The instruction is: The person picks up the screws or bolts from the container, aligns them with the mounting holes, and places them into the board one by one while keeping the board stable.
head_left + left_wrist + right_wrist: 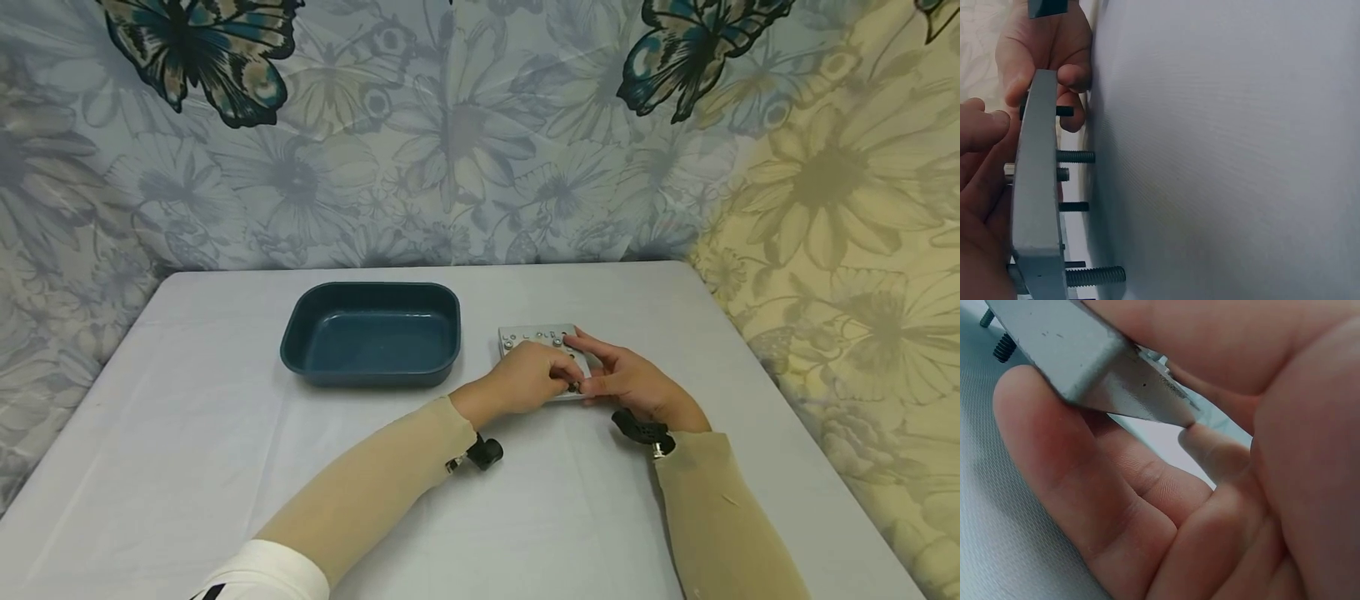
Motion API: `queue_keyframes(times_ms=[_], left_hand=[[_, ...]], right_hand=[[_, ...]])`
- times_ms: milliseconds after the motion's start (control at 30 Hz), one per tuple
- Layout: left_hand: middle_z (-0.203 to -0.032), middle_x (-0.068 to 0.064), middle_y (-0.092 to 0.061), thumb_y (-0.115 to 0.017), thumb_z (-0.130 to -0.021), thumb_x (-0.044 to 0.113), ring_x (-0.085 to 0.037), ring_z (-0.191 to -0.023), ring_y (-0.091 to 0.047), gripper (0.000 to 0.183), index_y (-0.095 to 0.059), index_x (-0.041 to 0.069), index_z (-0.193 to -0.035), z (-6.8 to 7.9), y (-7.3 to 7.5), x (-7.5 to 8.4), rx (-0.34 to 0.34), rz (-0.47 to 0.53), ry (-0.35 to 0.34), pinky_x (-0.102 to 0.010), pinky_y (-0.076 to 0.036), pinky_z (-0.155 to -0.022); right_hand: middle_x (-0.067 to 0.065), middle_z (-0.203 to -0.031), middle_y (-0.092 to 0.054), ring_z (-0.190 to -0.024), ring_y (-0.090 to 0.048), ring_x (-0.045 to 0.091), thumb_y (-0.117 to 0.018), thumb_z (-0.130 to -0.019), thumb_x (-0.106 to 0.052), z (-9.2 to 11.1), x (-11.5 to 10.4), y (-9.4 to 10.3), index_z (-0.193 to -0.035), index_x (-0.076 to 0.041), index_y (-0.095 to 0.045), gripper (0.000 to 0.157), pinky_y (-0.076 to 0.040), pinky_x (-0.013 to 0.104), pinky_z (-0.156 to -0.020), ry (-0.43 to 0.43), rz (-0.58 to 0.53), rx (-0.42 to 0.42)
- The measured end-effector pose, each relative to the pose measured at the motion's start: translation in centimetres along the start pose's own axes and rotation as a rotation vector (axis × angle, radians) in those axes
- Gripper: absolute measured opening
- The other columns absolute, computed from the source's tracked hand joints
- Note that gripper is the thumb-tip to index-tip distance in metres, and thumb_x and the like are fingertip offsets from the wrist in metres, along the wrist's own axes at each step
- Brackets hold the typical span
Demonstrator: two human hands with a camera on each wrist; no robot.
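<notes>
A grey metal plate (517,332) with several screws and bolts through it is held slightly off the table, to the right of the middle. My right hand (641,385) grips its right end, with the thumb on top and fingers beneath, as the right wrist view shows at the plate's corner (1079,375). My left hand (525,379) reaches over the plate, its fingertips curled at a small dark screw (573,387) near the near right corner. In the left wrist view, threaded bolts (1079,156) stick out of the plate's underside. The left fingertips partly hide the screw's head.
A dark teal rectangular dish (371,379) stands on the white-covered table (187,433), left of the plate. Behind the table hangs a flowered cloth (465,167) with butterflies. A black wrist camera (486,452) sits at the left wrist, another (640,427) at the right.
</notes>
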State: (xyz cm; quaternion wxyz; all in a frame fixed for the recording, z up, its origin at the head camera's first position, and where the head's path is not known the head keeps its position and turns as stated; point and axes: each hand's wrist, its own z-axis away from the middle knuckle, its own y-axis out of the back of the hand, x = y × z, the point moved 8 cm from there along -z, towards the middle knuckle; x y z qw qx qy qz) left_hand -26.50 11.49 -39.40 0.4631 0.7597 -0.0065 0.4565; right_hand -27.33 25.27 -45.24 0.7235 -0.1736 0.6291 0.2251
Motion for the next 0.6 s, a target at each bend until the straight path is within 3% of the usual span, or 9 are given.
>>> queue_keyframes(times_ms=[133, 233, 300, 400, 500, 600], left_hand=[[-0.100, 0.014, -0.071, -0.067, -0.096, 0.012, 0.001, -0.093, -0.060, 0.019, -0.077, 0.019, -0.110, 0.5, 0.6, -0.3, 0.029, 0.066, 0.052, -0.017, -0.047, -0.079], [-0.114, 0.009, -0.070, -0.063, -0.098, 0.016, -0.005, -0.108, -0.060, 0.023, -0.075, 0.018, -0.118, 1.2, 1.8, 0.0, 0.079, 0.054, 0.103, -0.024, -0.047, -0.092], [-0.127, 0.005, -0.065, -0.061, -0.100, 0.021, -0.009, -0.121, -0.055, 0.029, -0.070, 0.019, -0.128, 2.2, 2.7, 0.3, 0.098, -0.056, 0.148, -0.032, -0.038, -0.106], [-0.144, -0.001, -0.053, -0.058, -0.101, 0.034, -0.019, -0.136, -0.044, 0.041, -0.060, 0.020, -0.140, 4.1, 4.4, 0.5, 0.105, -0.320, 0.224, -0.047, -0.020, -0.117], [-0.156, -0.007, -0.038, -0.054, -0.101, 0.049, -0.029, -0.144, -0.030, 0.055, -0.050, 0.022, -0.149, 6.8, 6.6, 0.0, 0.101, -0.495, 0.320, -0.056, -0.009, -0.117], [-0.161, -0.013, -0.026, -0.048, -0.100, 0.058, -0.037, -0.148, -0.016, 0.066, -0.040, 0.021, -0.155, 9.8, 9.2, -1.3, 0.130, -0.529, 0.446, -0.058, -0.002, -0.116]], right_hand=[[0.001, -0.166, 0.001, -0.072, -0.058, 0.013, -0.070, -0.091, 0.002, -0.4, 0.1, -0.2, -0.158, -0.010, -0.030, 0.079, -0.058, 0.037, -0.074, -0.001, -0.020, -0.012], [0.001, -0.166, 0.001, -0.074, -0.059, 0.013, -0.069, -0.091, 0.002, -0.7, 0.1, -0.2, -0.158, -0.009, -0.030, 0.078, -0.058, 0.036, -0.074, 0.003, -0.020, -0.016], [0.000, -0.166, 0.000, -0.078, -0.062, 0.014, -0.069, -0.091, 0.003, -0.8, 0.3, -0.3, -0.157, -0.010, -0.031, 0.078, -0.058, 0.035, -0.074, -0.003, -0.018, -0.011], [0.000, -0.166, -0.001, -0.090, -0.064, 0.018, -0.068, -0.094, -0.001, -0.7, 0.4, -0.5, -0.157, -0.010, -0.032, 0.074, -0.058, 0.038, -0.076, -0.020, 0.023, -0.001], [0.005, -0.166, -0.002, -0.104, -0.063, 0.024, -0.067, -0.097, -0.014, -0.1, -0.3, -0.2, -0.157, -0.010, -0.032, 0.069, -0.057, 0.041, -0.081, -0.059, 0.178, 0.047], [0.016, -0.165, -0.002, -0.113, -0.061, 0.033, -0.064, -0.100, -0.034, 1.1, -2.2, 0.6, -0.157, -0.008, -0.029, 0.072, -0.052, 0.049, -0.090, -0.126, 0.451, 0.146]])
